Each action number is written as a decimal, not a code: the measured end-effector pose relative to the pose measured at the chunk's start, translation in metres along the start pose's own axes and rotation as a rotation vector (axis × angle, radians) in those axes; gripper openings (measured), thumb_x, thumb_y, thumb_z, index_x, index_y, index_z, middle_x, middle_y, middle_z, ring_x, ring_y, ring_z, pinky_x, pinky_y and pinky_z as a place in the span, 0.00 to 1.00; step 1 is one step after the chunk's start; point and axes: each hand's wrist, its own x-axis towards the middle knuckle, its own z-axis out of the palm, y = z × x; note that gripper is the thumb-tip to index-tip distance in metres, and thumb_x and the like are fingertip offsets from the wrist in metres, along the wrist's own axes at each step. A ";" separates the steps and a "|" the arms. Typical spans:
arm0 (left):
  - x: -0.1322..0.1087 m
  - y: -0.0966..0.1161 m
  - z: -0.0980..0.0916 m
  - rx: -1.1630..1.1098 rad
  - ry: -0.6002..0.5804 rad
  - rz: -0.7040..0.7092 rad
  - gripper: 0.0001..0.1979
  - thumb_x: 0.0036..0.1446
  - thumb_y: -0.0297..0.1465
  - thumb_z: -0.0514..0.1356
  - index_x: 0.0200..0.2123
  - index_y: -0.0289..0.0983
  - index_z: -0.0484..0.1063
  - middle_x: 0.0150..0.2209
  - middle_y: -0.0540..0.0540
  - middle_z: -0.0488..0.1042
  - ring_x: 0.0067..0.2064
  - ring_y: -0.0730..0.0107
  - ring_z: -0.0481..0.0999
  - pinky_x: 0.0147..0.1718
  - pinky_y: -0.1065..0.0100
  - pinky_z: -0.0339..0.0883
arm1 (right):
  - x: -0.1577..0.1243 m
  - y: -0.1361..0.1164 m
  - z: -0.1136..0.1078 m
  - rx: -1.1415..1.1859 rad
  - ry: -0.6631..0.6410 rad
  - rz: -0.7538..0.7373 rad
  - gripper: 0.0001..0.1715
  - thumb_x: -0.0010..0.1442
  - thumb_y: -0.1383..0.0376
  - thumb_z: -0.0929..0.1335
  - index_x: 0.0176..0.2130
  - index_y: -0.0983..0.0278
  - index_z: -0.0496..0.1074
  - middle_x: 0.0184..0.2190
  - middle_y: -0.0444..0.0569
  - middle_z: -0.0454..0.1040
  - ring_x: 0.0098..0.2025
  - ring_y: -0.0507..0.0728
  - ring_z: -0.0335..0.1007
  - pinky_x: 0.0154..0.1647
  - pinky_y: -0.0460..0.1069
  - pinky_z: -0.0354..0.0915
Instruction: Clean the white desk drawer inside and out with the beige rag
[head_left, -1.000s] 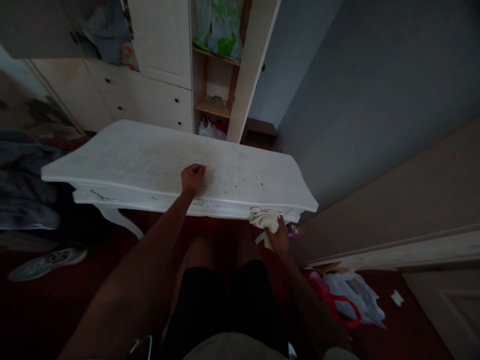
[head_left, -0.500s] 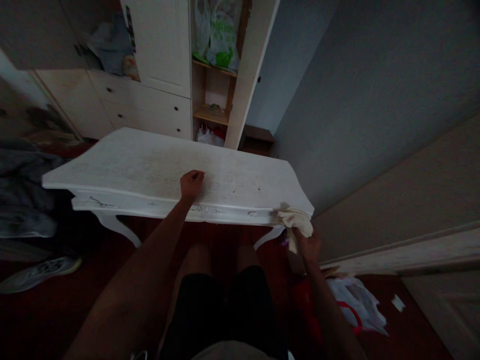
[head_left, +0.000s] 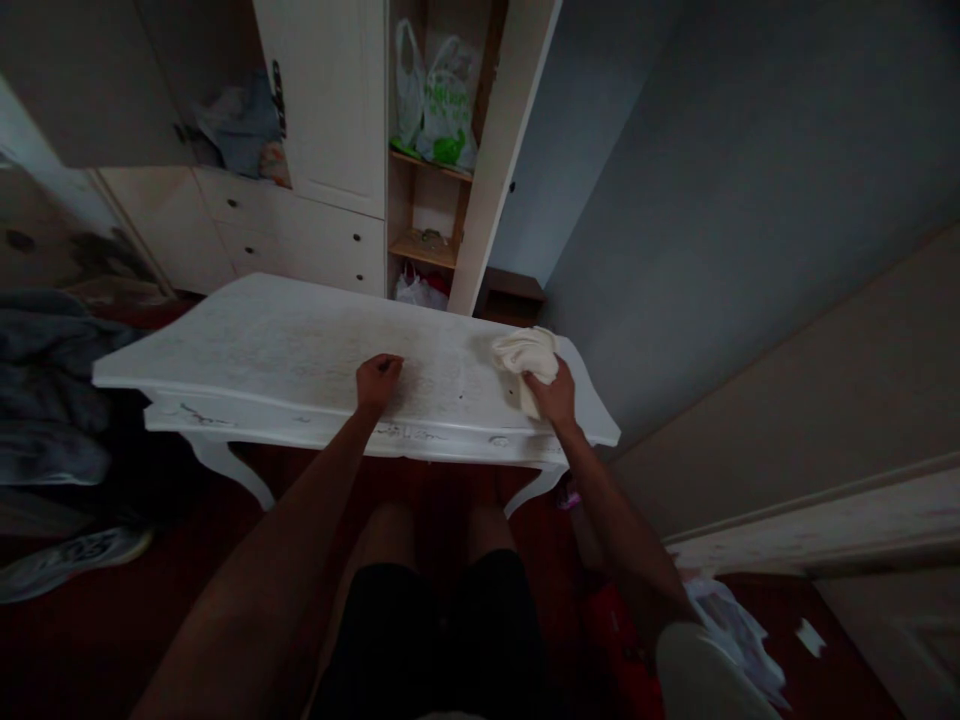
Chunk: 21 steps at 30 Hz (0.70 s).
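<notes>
A white table [head_left: 247,330] with a scalloped front edge and curved legs stands in front of me, its top smudged grey around the middle. My right hand [head_left: 553,393] is closed on a bunched cream cloth [head_left: 527,352], which lies against the right part of the tabletop. Near the middle of the front edge, my left hand [head_left: 377,381] rests on the tabletop with its fingers curled in. A dark gap shows inside the curl, and no object can be seen there. Small dark spots mark the surface between my hands.
Behind the table stands a white wardrobe [head_left: 322,120] with drawers and an open door; plastic bags [head_left: 444,105] sit on its shelf. A grey wall [head_left: 712,200] rises on the right. Dark clothing [head_left: 60,360] is piled at left, a shoe [head_left: 82,555] below it. A plastic bag [head_left: 739,630] lies on the floor.
My right hand has carried the cloth from the table's front right corner up and leftward onto the tabletop. My left hand stays curled at about the same place. The view has shifted slightly.
</notes>
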 end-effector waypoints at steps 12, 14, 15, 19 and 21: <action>0.002 -0.005 0.000 0.004 -0.004 0.013 0.12 0.48 0.33 0.57 0.31 0.36 0.79 0.31 0.46 0.81 0.34 0.66 0.78 0.36 0.69 0.69 | -0.014 0.025 0.078 -0.110 -0.314 -0.184 0.47 0.49 0.56 0.75 0.61 0.72 0.63 0.62 0.65 0.66 0.63 0.67 0.62 0.65 0.63 0.56; 0.002 -0.005 0.000 0.012 -0.001 0.009 0.12 0.49 0.33 0.57 0.31 0.37 0.79 0.31 0.46 0.81 0.34 0.66 0.78 0.37 0.69 0.69 | -0.015 0.024 0.073 -0.036 -0.354 -0.188 0.50 0.49 0.54 0.76 0.63 0.70 0.60 0.64 0.64 0.62 0.65 0.66 0.59 0.66 0.62 0.55; 0.002 -0.004 0.000 0.018 -0.002 0.005 0.12 0.49 0.33 0.57 0.31 0.37 0.79 0.31 0.46 0.81 0.34 0.66 0.78 0.36 0.69 0.69 | -0.017 0.023 0.069 0.014 -0.377 -0.187 0.51 0.50 0.53 0.75 0.65 0.69 0.59 0.66 0.64 0.60 0.66 0.65 0.58 0.66 0.62 0.55; 0.001 -0.002 0.000 0.026 0.006 -0.009 0.12 0.49 0.32 0.56 0.32 0.37 0.79 0.31 0.47 0.81 0.34 0.67 0.78 0.36 0.70 0.69 | -0.034 0.017 0.046 0.246 -0.440 -0.168 0.53 0.57 0.49 0.70 0.70 0.65 0.47 0.70 0.59 0.52 0.69 0.61 0.52 0.68 0.60 0.52; 0.000 -0.001 0.000 0.025 0.005 -0.018 0.12 0.49 0.32 0.57 0.32 0.36 0.79 0.31 0.47 0.81 0.34 0.67 0.78 0.35 0.70 0.69 | -0.046 0.016 0.029 0.325 -0.422 -0.131 0.51 0.59 0.49 0.68 0.70 0.63 0.45 0.70 0.57 0.50 0.71 0.60 0.49 0.69 0.61 0.51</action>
